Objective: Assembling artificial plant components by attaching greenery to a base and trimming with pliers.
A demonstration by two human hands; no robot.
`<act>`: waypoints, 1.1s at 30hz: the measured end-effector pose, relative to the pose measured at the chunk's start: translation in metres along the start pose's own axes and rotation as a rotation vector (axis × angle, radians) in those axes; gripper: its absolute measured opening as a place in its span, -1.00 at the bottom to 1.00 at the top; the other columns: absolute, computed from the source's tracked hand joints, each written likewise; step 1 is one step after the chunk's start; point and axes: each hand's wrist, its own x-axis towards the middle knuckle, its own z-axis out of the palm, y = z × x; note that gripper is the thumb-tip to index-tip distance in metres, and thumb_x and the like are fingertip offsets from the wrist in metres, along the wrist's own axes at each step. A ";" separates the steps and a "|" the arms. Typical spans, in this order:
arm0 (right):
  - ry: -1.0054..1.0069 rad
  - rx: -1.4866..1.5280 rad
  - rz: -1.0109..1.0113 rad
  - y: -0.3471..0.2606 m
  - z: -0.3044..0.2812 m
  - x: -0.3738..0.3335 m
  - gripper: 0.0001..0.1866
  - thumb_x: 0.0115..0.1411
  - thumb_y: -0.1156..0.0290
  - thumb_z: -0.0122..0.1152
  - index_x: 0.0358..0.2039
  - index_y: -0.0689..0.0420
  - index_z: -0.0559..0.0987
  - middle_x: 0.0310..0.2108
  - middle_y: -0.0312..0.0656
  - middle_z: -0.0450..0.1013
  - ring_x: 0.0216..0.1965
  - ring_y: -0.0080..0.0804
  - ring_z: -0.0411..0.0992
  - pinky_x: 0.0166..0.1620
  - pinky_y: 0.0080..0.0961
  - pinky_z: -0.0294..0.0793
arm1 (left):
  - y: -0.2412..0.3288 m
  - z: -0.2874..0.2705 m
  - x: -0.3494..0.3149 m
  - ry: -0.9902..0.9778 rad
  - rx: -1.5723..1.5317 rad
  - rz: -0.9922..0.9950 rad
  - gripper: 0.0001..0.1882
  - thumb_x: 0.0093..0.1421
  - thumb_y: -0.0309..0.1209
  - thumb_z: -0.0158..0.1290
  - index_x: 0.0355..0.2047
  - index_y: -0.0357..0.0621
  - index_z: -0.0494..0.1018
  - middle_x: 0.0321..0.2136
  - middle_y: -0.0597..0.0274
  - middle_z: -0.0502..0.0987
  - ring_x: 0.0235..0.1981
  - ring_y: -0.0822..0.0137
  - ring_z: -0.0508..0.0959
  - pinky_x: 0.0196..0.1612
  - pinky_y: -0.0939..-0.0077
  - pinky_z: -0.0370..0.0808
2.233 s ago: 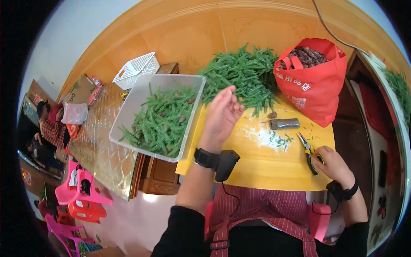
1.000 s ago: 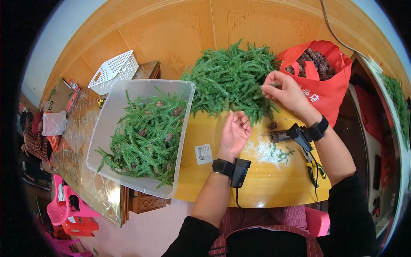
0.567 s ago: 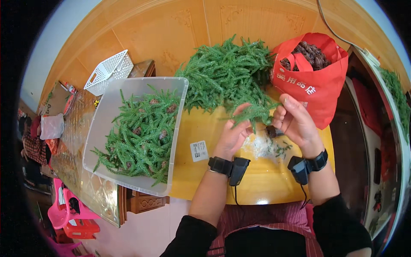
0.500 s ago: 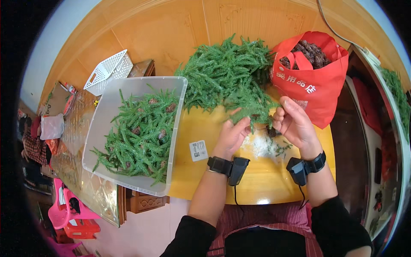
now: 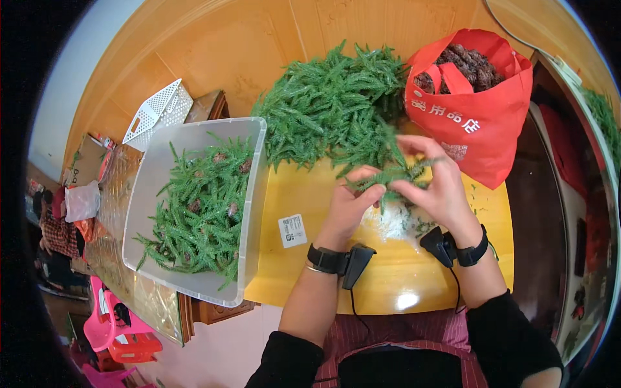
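Above the yellow table [image 5: 284, 271], both hands work on one green artificial pine sprig [image 5: 396, 174]. My left hand [image 5: 349, 204] pinches it between thumb and fingers. My right hand [image 5: 443, 187] is bent round the sprig's other side, its thumb close to the left thumb. Fingers cover part of the sprig, so I cannot tell whether a pine cone is in it. Just beyond the hands lies a large heap of similar sprigs [image 5: 330, 107]. Small loose green bits [image 5: 420, 226] and a whitish patch are on the table below them.
A clear plastic bin [image 5: 254, 194] at the left holds sprigs with pine cones. A red bag [image 5: 469, 129] of brown pine cones [image 5: 475, 68] stands at the back right. A white label [image 5: 292, 231] lies beside the bin. A white basket [image 5: 158, 113] stands farther left; a person [image 5: 58, 223] is beyond.
My hands have drawn together, and the right thumb has come in beside the left one on the sprig. The whole view has shifted slightly.
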 end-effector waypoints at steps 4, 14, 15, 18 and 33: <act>-0.148 0.336 0.338 0.000 0.001 -0.003 -0.56 -0.09 0.57 0.17 -0.12 0.22 0.33 -0.35 -0.18 0.42 -0.30 -0.44 0.44 -0.30 -0.58 0.41 | -0.004 -0.001 -0.003 0.100 -0.006 -0.135 -0.77 -0.02 -0.57 0.08 -0.30 -0.20 0.38 -0.42 0.34 0.41 -0.50 0.56 0.40 -0.48 0.71 0.35; -0.193 0.566 0.448 0.011 0.009 -0.013 -0.75 0.04 0.62 0.04 -0.23 0.25 0.31 -0.43 -0.33 0.28 -0.44 -0.65 0.39 -0.40 -0.71 0.37 | -0.009 -0.002 -0.002 -0.001 -0.118 -0.030 -0.66 -0.03 -0.65 0.05 -0.25 -0.10 0.26 -0.36 0.37 0.40 -0.35 0.54 0.39 -0.28 0.65 0.37; -0.195 0.569 0.447 0.010 0.009 -0.012 -0.75 0.04 0.62 0.04 -0.23 0.25 0.31 -0.43 -0.33 0.28 -0.44 -0.65 0.39 -0.40 -0.71 0.37 | -0.012 -0.002 -0.002 0.052 -0.094 -0.025 -0.67 -0.03 -0.64 0.05 -0.26 -0.10 0.26 -0.36 0.38 0.39 -0.34 0.54 0.38 -0.28 0.66 0.36; -0.272 0.519 0.470 0.009 0.009 -0.013 -0.74 0.02 0.60 0.08 -0.24 0.22 0.31 -0.42 -0.35 0.25 -0.47 -0.67 0.31 -0.39 -0.73 0.34 | -0.015 0.001 0.000 0.157 -0.070 -0.020 -0.71 -0.01 -0.63 0.03 -0.28 -0.11 0.26 -0.37 0.39 0.38 -0.33 0.55 0.37 -0.28 0.66 0.35; -0.318 0.459 0.347 0.005 0.016 -0.013 -0.53 -0.11 0.59 0.22 -0.17 0.15 0.25 -0.46 -0.35 0.24 -0.36 -0.63 0.24 -0.32 -0.71 0.29 | -0.021 -0.002 0.004 0.308 0.027 0.080 -0.79 0.03 -0.60 0.00 -0.30 -0.16 0.30 -0.36 0.31 0.45 -0.32 0.49 0.44 -0.22 0.60 0.37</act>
